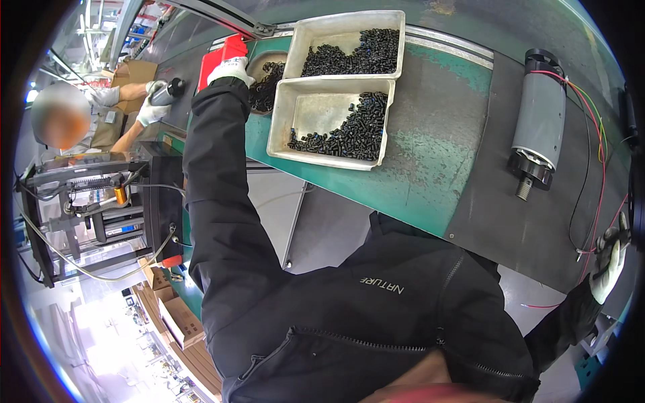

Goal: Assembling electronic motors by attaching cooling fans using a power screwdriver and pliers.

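Observation:
My left hand (pixel 232 70), in a white glove, reaches to the far left and lies over a red bin (pixel 209 67). Its fingers are mostly hidden there. Beside it stands a round metal bowl (pixel 267 56) with thin black parts. At the far right rim my gloved right hand (pixel 610 263) has its fingers curled round something dark that I cannot make out. Red and black wires (pixel 598 221) run close to it. They lead from a grey cylindrical motor (pixel 539 121), which lies on the dark mat with its threaded shaft toward me.
Two pale trays, a far one (pixel 295 57) and a near one (pixel 277 127), hold many small black cylindrical parts on the green bench top (pixel 430 181). At left, a co-worker's gloved hands (pixel 156 104) hold a grey cylinder (pixel 168 92). A metal-framed machine (pixel 101 215) stands left of my arm.

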A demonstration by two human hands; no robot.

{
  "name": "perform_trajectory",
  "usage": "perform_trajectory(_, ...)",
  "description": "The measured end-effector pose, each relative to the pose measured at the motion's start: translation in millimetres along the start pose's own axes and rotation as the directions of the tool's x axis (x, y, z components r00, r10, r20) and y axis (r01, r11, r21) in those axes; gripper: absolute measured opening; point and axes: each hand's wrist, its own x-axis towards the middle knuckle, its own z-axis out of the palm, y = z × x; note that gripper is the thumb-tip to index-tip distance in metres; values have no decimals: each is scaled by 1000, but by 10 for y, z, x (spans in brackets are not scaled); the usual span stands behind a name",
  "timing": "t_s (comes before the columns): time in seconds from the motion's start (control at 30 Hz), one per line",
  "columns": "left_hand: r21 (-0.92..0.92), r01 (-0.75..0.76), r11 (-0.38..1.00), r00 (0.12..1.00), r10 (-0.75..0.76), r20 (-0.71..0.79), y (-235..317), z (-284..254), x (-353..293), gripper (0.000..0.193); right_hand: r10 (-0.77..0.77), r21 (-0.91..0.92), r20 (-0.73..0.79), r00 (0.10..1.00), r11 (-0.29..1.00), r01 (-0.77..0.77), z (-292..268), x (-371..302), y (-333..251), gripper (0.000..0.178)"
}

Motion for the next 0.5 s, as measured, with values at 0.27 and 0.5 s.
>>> perform_trajectory(0.27, -76, -9, 997, 997, 3, -73, -60, 108, 97, 38, 2, -130, -171, 985, 991, -25, 238, 122, -71, 50)
perform_trajectory(0.5, -160, -128, 979, 967, 87, -241, -112, 189, 171, 29, -71, -412, -215, 974, 911, -25, 215, 395, -3, 41)
